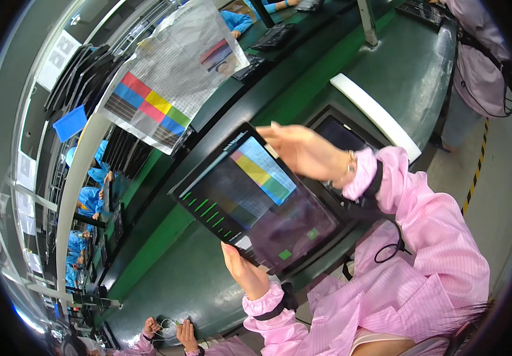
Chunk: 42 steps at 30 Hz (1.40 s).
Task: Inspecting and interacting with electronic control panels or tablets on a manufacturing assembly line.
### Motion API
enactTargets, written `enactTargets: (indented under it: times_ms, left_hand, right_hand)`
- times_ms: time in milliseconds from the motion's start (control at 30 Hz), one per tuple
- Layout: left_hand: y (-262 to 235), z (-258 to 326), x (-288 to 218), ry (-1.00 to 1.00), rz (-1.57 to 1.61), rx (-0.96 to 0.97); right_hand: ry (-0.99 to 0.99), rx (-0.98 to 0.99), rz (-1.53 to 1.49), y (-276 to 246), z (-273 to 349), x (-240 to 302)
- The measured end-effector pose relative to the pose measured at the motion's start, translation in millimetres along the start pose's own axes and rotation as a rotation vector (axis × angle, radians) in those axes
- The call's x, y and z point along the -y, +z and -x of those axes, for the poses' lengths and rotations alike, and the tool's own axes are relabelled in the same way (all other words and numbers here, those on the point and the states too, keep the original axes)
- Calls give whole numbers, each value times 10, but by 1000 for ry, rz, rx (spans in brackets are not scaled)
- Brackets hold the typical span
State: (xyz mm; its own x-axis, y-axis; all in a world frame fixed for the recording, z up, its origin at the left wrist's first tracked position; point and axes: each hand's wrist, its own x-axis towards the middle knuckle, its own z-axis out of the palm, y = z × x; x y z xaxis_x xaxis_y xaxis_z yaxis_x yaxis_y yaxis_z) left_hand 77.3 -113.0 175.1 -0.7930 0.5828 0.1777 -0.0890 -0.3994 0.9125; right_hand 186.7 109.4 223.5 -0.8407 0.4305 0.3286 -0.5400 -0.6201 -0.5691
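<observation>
A black tablet is held up tilted between my two hands above the green bench. Its lit screen shows a picture with coloured blocks, and green marks run along one side. My left hand is closed on the tablet's lower left edge. At the upper right edge, my right hand grips it with the fingertips partly behind the frame. Beyond the tablet hangs a large printed sheet with red, blue, yellow and green blocks. Another dark tablet lies on the bench behind my right hand.
A long white bar lies on the green bench at the right. A dark conveyor line runs diagonally past the bench. Near the bottom left, another person's hands handle a white cable. Other people in blue and pink sit along the line.
</observation>
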Motion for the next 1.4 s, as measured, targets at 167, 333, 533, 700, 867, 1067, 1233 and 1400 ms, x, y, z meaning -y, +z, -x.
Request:
enactTargets:
  times_ms: [167,333,533,700,867,1067,1233,1400]
  left_hand:
    - [-31,7,226,-167,-8,109]
    - [-133,-156,553,-339,-28,56]
    - [-303,-303,773,-375,22,173]
    - [-212,-221,651,-111,-594,175]
    - [-137,-76,194,194,-851,156]
    - [-13,-18,82,142,-649,273]
    - [187,245,134,146,-647,391]
    - [368,359,167,-36,-413,495]
  right_hand:
    - [-260,-7,-128,-562,-68,569]
    - [21,-328,923,-1180,596,893]
    - [351,-529,1471,-1518,1103,553]
    - [362,-632,1036,-1502,1044,571]
    - [441,-750,640,-1548,948,816]
    - [373,-570,583,-1576,895,779]
    - [204,-720,742,-1464,818,652]
    - [95,-570,719,-1077,597,814]
